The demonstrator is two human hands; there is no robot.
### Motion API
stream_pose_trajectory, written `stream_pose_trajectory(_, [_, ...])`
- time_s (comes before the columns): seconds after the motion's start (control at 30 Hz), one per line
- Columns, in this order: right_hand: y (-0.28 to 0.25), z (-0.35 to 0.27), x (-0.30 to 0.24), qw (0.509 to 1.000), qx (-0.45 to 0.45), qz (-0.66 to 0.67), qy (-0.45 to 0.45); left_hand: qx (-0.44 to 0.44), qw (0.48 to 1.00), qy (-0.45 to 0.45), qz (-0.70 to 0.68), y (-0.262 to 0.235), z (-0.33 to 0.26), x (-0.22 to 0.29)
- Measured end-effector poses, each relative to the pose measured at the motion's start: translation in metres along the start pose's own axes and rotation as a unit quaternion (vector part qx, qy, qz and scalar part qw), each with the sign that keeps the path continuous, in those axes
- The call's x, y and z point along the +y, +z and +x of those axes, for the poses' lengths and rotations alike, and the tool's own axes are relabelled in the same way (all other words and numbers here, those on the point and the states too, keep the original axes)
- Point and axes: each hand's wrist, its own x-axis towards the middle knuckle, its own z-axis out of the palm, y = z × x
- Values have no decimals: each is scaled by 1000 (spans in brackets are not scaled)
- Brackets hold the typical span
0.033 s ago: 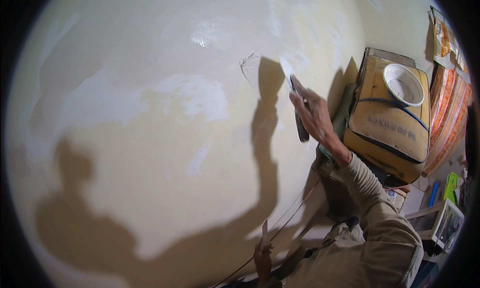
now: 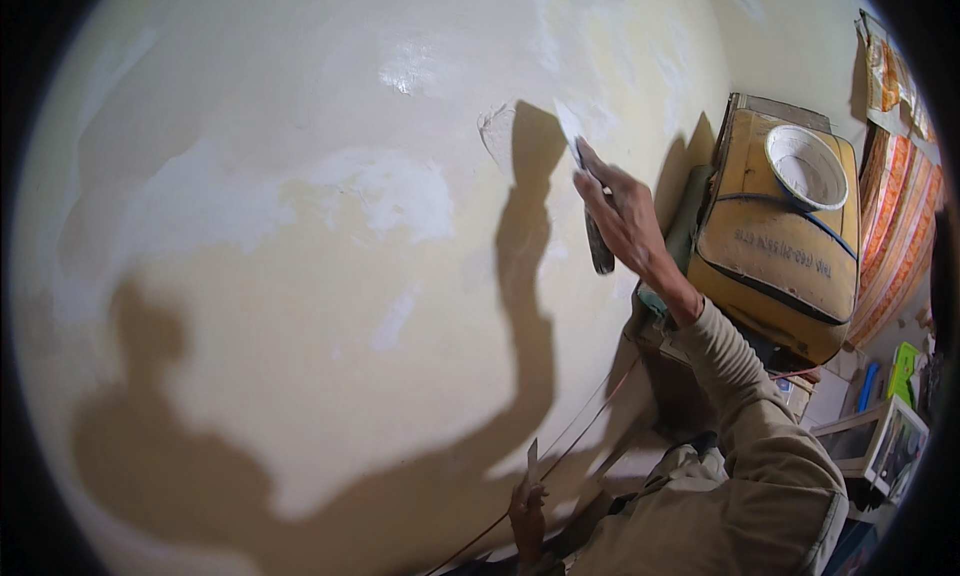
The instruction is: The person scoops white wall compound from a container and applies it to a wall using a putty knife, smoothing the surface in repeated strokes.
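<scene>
My right hand [image 2: 626, 216] is closed around a putty knife [image 2: 600, 244] with a dark handle, raised beside the wall [image 2: 420, 296]. Its pale blade points up and to the left, close to the wall; I cannot tell whether it touches. Left of the blade lies a rough, wet-looking smear of filler [image 2: 495, 136]. Low in the view, my left hand [image 2: 526, 516] grips a scraper [image 2: 532, 458] whose narrow blade stands upright. Its handle is hidden in my fingers. White filler patches [image 2: 395, 191] and my arm's shadow spread over the cream wall.
To the right, a white tub [image 2: 806, 168] rests on a worn yellow case [image 2: 775, 246] with a blue cord across it. Orange striped cloth [image 2: 890, 226] hangs beyond. A thin reddish cable [image 2: 590, 426] runs near the wall, and a white-framed cabinet [image 2: 885, 446] stands lower right.
My right hand and the putty knife have shifted slightly up and to the left, and their shadow with them. My left hand looks almost still.
</scene>
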Motion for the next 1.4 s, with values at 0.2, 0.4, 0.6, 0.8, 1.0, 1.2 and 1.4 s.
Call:
stream_pose_trajectory(0.2, [18, 18, -43, 997, -76, 4, 15, -9, 1000, -5, 1, 13, -2, 7])
stream_pose_trajectory(0.4, [11, -29, -65, 980, -188, -38, -60, -32, 999, -18, 28, 11, -3, 0])
stream_pose_trajectory(0.6, [5, 29, -19, 970, -58, -132, -196, 0, 999, -34, 4, 13, -10, 0])
stream_pose_trajectory(0.8, [-6, 125, 43, 900, 38, -237, -363, -10, 999, -34, 0, 7, -9, -11])
stream_pose_trajectory(1.0, [-24, 99, 56, 969, 8, -187, -159, 14, 999, -38, -4, 10, -14, -25])
stream_pose_trajectory(1.2, [-6, 93, -21, 994, -11, 4, -112, -50, 998, -15, 37, 11, -4, -6])
stream_pose_trajectory(1.4, [1, 25, -61, 971, -162, -69, -161, -26, 999, -40, 9, 15, -10, -21])
